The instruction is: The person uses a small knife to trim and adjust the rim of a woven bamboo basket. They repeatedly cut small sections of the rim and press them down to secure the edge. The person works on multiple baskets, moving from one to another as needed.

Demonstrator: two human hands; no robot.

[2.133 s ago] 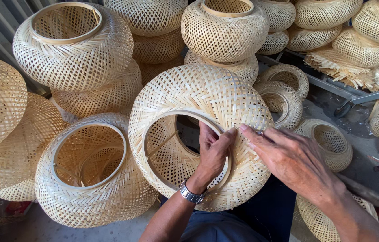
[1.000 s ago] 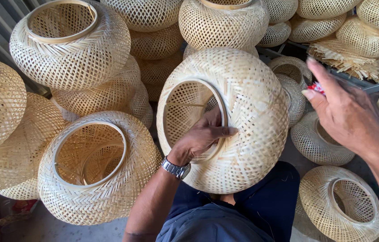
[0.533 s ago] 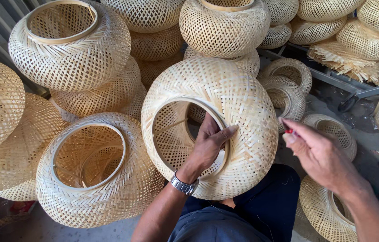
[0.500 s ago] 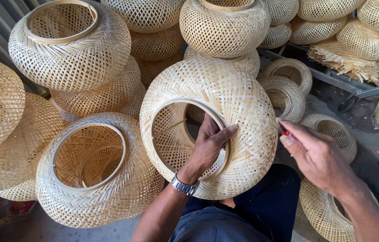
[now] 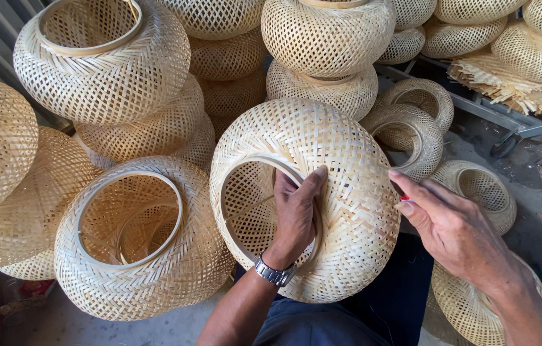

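So the person's got a round woven bamboo lampshade (image 5: 322, 192) propped on the lap, dead centre of the view, its open ring turned toward 9 o'clock. The left hand (image 5: 296, 214) is hooked into that opening, fingers inside and thumb (image 5: 314, 182) pressed flat over the rim, so its grip is closed on the hoop. The right hand (image 5: 457, 230) sits at 3 o'clock with fingertips on the weave; a small red thing (image 5: 404, 199) peeks out between the fingers, too tiny to name, and whether that grip is pinched shut on it can't be told.

Judging by the open lattice, this shade is probably very light and a bit springy, and the thin strips would likely crack if squeezed. The stiff hoop looks like the sane place to hold it.

At 8 o'clock sits another shade (image 5: 136, 243) with its mouth facing up, nothing inside but its own weave. More hollow ones (image 5: 104, 64) are piled from 10 to 2 o'clock, and a bundle of loose bamboo strips (image 5: 508, 80) lies at 2.
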